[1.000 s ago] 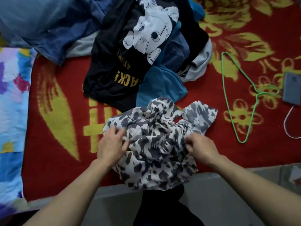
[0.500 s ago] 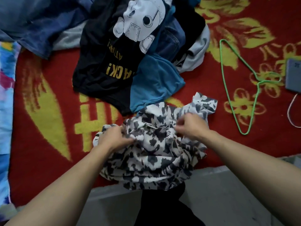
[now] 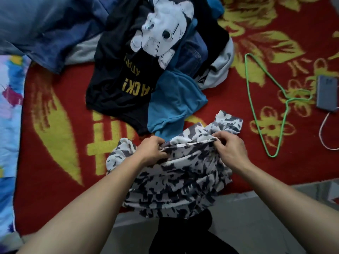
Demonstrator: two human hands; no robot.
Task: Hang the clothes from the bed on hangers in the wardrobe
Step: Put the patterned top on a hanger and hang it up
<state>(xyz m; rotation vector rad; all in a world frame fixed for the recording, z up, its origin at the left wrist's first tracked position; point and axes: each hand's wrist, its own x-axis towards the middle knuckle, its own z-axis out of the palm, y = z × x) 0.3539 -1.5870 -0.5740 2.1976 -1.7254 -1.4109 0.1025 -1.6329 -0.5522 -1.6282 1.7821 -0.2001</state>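
Patterned top [image 3: 176, 180] lying at bed's [image 3: 55, 143] near edge, hem hanging over it. Left hand [image 3: 153, 150] and right hand [image 3: 230, 149] both pinching its upper fold, fingers [image 3: 218, 138] clenching cloth. Green hanger [image 3: 250, 99] resting apart, toward right edge.

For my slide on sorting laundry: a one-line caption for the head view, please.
Both hands, left hand and right hand, grip the edge of a black-and-white patterned garment beside a green wire hanger.

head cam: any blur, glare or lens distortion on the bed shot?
Head view: soft, even light, no glare. Slight blur on the black printed T-shirt and jeans at the top. Wide-angle stretch enlarges the forearms near the bottom edge. Patterned garment reads clearly.
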